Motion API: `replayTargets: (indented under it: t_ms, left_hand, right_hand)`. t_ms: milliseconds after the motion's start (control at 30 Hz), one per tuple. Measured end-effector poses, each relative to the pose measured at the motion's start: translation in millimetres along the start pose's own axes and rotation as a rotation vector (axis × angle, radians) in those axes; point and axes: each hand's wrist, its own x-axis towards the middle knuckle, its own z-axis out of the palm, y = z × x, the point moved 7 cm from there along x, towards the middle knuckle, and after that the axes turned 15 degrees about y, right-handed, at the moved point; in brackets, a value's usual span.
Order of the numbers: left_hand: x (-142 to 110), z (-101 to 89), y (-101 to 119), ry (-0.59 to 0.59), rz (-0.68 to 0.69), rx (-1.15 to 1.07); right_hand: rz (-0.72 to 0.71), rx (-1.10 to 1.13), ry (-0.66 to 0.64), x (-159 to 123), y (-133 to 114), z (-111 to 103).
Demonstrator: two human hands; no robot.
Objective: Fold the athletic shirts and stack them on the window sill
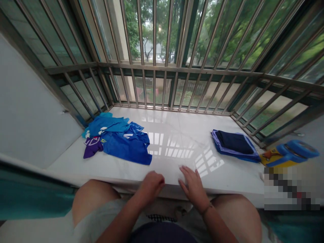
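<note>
A glossy white ledge (174,135) fills the centre, with metal bars (154,37) and window panes rising from ten to two o'clock and green trees (227,37) outside at one. A blue-and-yellow container (283,153) sits between three and four o'clock. Teal fabric (32,192) hangs at eight, beneath a pale wall (27,101) at nine.

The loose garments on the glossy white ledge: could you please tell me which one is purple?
The crumpled purple garment at the near left; beside it lie a royal-blue garment and a turquoise garment.
</note>
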Motion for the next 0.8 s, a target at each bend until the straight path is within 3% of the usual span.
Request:
replayTargets:
  t_ms: [67,133,200,300,400,500,633,700,800]
  left_hand:
    - [-11.4,20.3,29.7,-0.115,0.103,-0.101]
    - [-8.3,17.7,28.8,-0.080,0.133,-0.106]
    - [7.8,-4.4,0.5,0.099,0.098,0.000]
    - [34.7,-45.8,-67.3,0.354,-0.061,0.269]
    - [48.9,-66.5,-125.3,0.363,-0.230,0.441]
    - [49.1,-69.9,-140.8,0.338,-0.264,0.420]
    - [31.3,-51.5,-104.1,0.269,-0.319,0.343]
    - [17.0,-28.2,-67.4,0.137,-0.347,0.243]
    - [-2.6,6.5,7.4,-0.106,-0.206,-0.031]
  right_hand:
    - [-0.058,0.015,-0.060,-4.6,-29.7,11.1]
    - [-0.078,-0.011,-0.100,-7.2,-53.7,20.7]
    - [-0.071,-0.055,-0.103,-7.5,-68.3,26.8]
    - [-0.062,-0.107,-0.079,-7.6,-74.7,32.1]
    - [-0.070,-0.122,-0.062,-10.2,-71.2,36.3]
    - [-0.071,-0.105,-0.055,-12.5,-68.3,38.0]
    - [-0.037,-0.056,-0.062,-9.5,-71.0,34.6]
    - [-0.003,0.025,-0.046,-5.6,-71.7,30.6]
    - [0.112,0.249,-0.001,-0.5,-62.6,23.0]
